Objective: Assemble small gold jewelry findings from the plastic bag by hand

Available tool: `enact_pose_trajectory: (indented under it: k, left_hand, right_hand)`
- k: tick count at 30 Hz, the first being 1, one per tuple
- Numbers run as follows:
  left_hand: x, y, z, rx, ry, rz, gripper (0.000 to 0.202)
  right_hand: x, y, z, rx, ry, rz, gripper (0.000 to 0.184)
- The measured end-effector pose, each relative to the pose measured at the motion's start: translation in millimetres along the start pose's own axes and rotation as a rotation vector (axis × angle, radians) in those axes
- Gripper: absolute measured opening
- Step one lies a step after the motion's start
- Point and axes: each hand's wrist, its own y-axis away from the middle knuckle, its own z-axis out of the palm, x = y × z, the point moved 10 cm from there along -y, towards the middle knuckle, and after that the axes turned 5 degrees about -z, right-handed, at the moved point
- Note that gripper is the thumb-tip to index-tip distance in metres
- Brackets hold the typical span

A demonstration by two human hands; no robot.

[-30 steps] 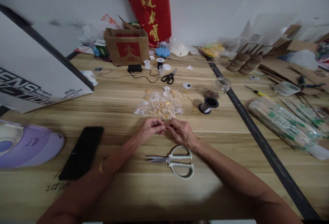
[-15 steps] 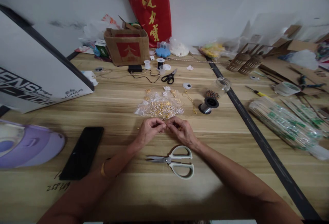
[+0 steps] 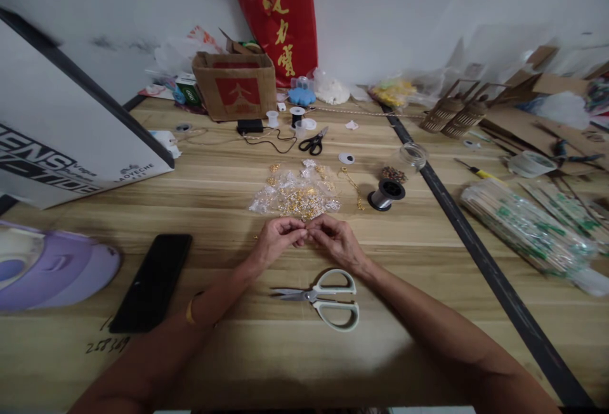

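Note:
My left hand [image 3: 280, 239] and my right hand [image 3: 334, 240] meet fingertip to fingertip over the table, both closed in a pinch. Whatever sits between the fingertips is too small to make out. Just beyond them lies a heap of small gold and silver jewelry findings [image 3: 304, 200], spread over clear plastic bags [image 3: 266, 198]. White-handled scissors [image 3: 316, 298] rest between my forearms, blades pointing left. To the right of the heap are a gold chain [image 3: 352, 181], a spool of fine wire [image 3: 386, 194] and a small pile of brown beads [image 3: 392, 174].
Black scissors [image 3: 314, 141] and thread spools [image 3: 297, 115] lie farther back, before a paper bag [image 3: 235, 87]. A black phone [image 3: 152, 284] and a purple-and-white object [image 3: 61, 268] are at left. Bagged sticks [image 3: 523, 224] lie at right, past a dark strip [image 3: 457, 224].
Both hands stay in nearly the same place with the fingertips together; only slight finger movement shows. The other things on the table have not moved.

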Motion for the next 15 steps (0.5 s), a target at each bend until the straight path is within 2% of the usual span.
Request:
enact_pose_trajectory:
  k: [4, 9, 15]
  left_hand:
    - [1.1, 0.2, 0.6, -0.019, -0.024, 0.009, 0.028]
    - [3.3, 1.3, 4.1, -0.050, -0.012, 0.004, 0.026]
    - [-5.1, -0.2, 5.8, -0.089, 0.070, -0.033, 0.028]
  right_hand:
    - [3.5, 0.2, 0.4, -0.004, -0.049, 0.033, 0.026]
    - [5.4, -1.6, 3.9, -0.022, -0.211, 0.083, 0.028]
    - [0.5, -4.3, 5.7, -0.026, -0.306, 0.105, 0.025]
